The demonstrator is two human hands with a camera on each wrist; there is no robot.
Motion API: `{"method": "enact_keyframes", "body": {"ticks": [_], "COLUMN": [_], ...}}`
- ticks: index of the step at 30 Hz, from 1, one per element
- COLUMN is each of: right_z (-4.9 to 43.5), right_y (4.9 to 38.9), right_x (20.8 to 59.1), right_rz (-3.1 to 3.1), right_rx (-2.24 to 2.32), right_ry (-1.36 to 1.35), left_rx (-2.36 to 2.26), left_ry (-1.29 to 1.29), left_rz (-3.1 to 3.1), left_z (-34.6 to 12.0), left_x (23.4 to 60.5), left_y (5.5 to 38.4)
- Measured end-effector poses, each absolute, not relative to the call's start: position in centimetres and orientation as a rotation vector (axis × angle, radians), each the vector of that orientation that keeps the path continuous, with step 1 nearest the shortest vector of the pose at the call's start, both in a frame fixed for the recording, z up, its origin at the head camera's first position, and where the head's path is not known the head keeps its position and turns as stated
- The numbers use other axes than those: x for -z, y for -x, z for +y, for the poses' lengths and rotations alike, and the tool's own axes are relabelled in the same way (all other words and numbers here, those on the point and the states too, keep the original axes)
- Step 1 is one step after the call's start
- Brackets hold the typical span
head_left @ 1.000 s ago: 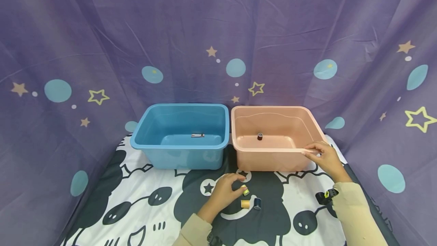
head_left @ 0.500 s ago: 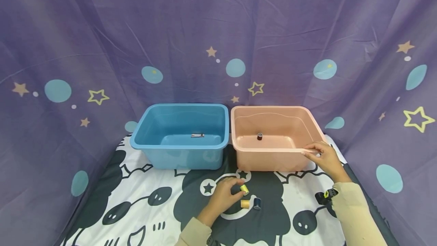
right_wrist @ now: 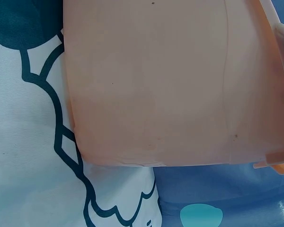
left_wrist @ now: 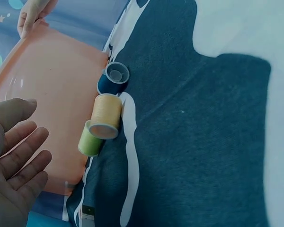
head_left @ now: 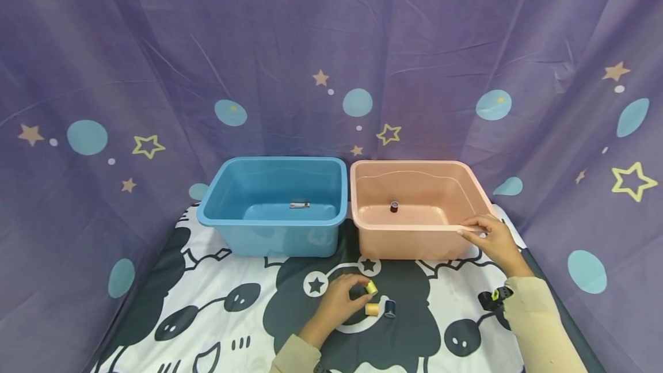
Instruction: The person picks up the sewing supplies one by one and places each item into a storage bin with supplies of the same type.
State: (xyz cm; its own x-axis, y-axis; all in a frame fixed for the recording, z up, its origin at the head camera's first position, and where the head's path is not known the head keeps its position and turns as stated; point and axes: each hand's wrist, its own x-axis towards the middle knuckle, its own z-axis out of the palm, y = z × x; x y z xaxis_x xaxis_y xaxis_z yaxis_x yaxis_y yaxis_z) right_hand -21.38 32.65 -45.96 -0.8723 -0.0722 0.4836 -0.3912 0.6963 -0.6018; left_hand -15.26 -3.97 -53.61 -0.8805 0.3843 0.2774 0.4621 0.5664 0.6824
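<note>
My left hand (head_left: pixel 339 299) reaches over the dark printed patch of the cloth, thumb and index finger apart, fingertips right at a yellow-green thread spool (head_left: pixel 371 288). In the left wrist view its fingers are spread, with nothing between them, and the green spool stands to their right. Close by are a yellow-orange thread spool (head_left: pixel 372 309), lying on its side, and a navy thread spool (head_left: pixel 390 308). My right hand (head_left: pixel 492 242) pinches the front rim of the pink bin (head_left: pixel 409 240) near its right corner. Inside that bin lies a dark brown spool (head_left: pixel 394 206).
A blue bin (head_left: pixel 274 238) stands left of the pink one, with a small narrow silvery item (head_left: pixel 300 205) inside. Beneath everything is a black-and-white patterned cloth (head_left: pixel 217 315). A purple curtain (head_left: pixel 290 102) hangs close behind both bins.
My left hand has shifted slightly down and right, its fingertips coming up to the yellow-green spool, which stands more plainly in view. The right hand keeps its hold on the rim.
</note>
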Motion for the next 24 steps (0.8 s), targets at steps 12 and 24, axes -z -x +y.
{"method": "enact_keyframes", "body": {"ticks": [12,24], "right_z": [32.6,32.5], "right_y": [21.4,21.4], "right_x": [46.0,45.9], "right_rz": [-2.46,-2.459], "right_rx": [-1.019,-1.007], "right_ry": [-0.376,-0.382], "left_rx": [1.204,1.238], "left_ry": [0.7,0.654], "left_rz": [-2.714,-2.753], "left_z": [-3.8,-3.8], "left_x": [54.2,54.8], "left_y": [14.8,14.3]}}
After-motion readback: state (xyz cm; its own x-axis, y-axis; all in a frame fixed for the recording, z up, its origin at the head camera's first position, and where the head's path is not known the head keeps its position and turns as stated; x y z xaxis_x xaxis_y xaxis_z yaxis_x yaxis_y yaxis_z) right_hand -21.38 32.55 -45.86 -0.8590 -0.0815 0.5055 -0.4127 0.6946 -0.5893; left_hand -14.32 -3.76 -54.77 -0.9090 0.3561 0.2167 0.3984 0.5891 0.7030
